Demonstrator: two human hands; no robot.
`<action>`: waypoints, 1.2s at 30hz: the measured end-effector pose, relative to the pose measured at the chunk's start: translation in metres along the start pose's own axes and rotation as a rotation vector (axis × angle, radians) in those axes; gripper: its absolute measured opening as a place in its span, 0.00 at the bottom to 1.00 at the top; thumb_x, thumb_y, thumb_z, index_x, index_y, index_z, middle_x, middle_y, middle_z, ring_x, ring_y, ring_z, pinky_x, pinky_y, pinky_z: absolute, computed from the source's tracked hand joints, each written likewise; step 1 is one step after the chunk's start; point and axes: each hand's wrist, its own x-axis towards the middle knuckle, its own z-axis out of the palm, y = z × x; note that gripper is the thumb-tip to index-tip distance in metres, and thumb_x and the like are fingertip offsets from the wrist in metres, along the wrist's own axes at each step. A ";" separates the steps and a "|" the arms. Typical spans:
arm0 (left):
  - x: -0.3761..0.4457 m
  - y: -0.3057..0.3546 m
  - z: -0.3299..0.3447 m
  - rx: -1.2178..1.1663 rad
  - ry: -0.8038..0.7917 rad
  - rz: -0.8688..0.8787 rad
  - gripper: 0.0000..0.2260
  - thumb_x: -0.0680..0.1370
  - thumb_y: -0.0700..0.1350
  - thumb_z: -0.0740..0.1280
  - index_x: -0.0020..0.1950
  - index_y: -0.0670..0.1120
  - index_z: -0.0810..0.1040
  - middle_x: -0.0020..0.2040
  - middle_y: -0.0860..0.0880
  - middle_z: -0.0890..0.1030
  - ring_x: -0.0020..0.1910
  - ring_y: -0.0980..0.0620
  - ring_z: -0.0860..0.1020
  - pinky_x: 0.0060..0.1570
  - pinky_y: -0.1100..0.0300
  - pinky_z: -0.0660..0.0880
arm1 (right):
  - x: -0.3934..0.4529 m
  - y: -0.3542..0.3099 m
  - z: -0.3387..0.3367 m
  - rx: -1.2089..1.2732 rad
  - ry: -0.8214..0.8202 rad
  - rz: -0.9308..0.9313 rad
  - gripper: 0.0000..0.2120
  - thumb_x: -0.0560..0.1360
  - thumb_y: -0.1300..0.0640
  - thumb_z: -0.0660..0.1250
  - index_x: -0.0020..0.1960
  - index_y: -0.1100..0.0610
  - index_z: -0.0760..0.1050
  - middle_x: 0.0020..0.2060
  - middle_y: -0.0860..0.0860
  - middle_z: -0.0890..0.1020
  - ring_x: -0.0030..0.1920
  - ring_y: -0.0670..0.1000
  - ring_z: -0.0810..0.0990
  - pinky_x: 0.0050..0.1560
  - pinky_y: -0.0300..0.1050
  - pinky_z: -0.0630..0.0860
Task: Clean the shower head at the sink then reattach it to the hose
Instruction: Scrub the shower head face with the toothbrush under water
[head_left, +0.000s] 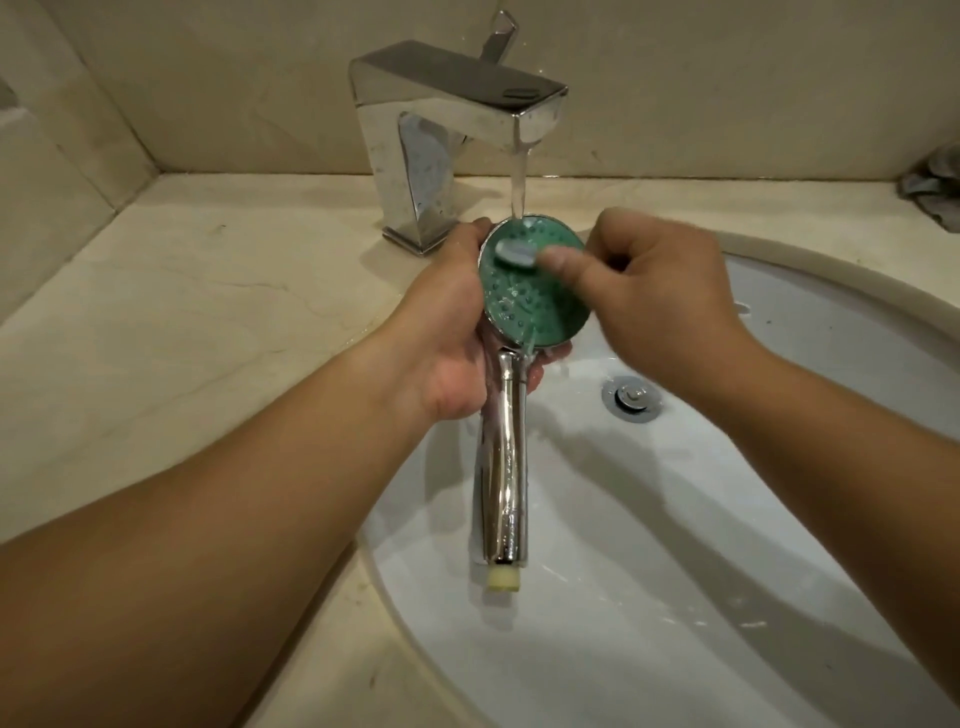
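Shower head (535, 283) up over the white sink (675, 597), green face to the camera, right under the water stream (518, 176) from the chrome faucet (447, 135). Left hand (449, 332) wraps its fingers round the neck behind the disc, chrome handle pointing near. Right hand (660, 291), fingers curled, thumb pressing a small grey brush head (515, 253) on the face. Drain plug (632, 399) to the right; grey cloth (935, 192) on the far-right counter (182, 322).

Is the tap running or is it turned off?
Running. A stream of water falls from the tap onto the green face of the shower head.
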 end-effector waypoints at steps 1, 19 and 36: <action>-0.001 0.000 0.000 0.011 0.000 -0.001 0.33 0.80 0.71 0.54 0.65 0.48 0.83 0.57 0.42 0.87 0.53 0.40 0.84 0.44 0.54 0.75 | 0.004 0.002 -0.003 0.012 0.033 0.025 0.21 0.72 0.37 0.69 0.32 0.52 0.69 0.27 0.46 0.74 0.32 0.50 0.73 0.36 0.57 0.77; -0.005 0.003 0.001 -0.064 0.052 0.015 0.32 0.78 0.72 0.57 0.64 0.49 0.84 0.54 0.42 0.88 0.49 0.39 0.86 0.41 0.55 0.78 | 0.002 0.007 -0.011 0.081 -0.104 0.089 0.22 0.71 0.42 0.74 0.30 0.53 0.69 0.20 0.43 0.67 0.24 0.44 0.63 0.31 0.41 0.63; -0.007 0.002 0.003 -0.052 0.092 0.037 0.30 0.80 0.70 0.56 0.63 0.49 0.84 0.53 0.41 0.88 0.50 0.39 0.86 0.40 0.55 0.78 | 0.001 0.006 -0.002 0.093 -0.013 0.051 0.22 0.72 0.41 0.72 0.30 0.52 0.67 0.25 0.46 0.70 0.29 0.49 0.68 0.33 0.49 0.70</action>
